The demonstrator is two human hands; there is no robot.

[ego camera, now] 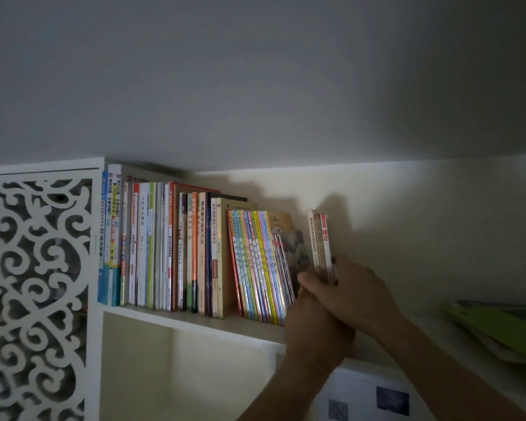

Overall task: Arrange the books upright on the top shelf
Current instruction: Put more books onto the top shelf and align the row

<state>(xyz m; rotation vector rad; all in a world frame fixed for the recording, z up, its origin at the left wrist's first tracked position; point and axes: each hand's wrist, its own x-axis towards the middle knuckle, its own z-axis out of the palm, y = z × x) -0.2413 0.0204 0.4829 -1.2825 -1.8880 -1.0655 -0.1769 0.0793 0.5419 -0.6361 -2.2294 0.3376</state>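
Two forearms are raised to the top shelf [195,322], where three slim books [321,244] are gripped upright, spines outward, by the right hand [351,294]. The left hand [315,325], below, is pressed against them; its grip cannot be told. Most books [164,247] stand; the thin coloured ones [260,265] lean; green ones [495,326] lie flat.

Both arms are stretched up from the bottom of the view. The right hand [351,291] is held higher, its thumb and fingers curled round a few thin books [322,247]. The left hand [316,325] is tucked just under the right one, back facing out; its fingers are hidden.
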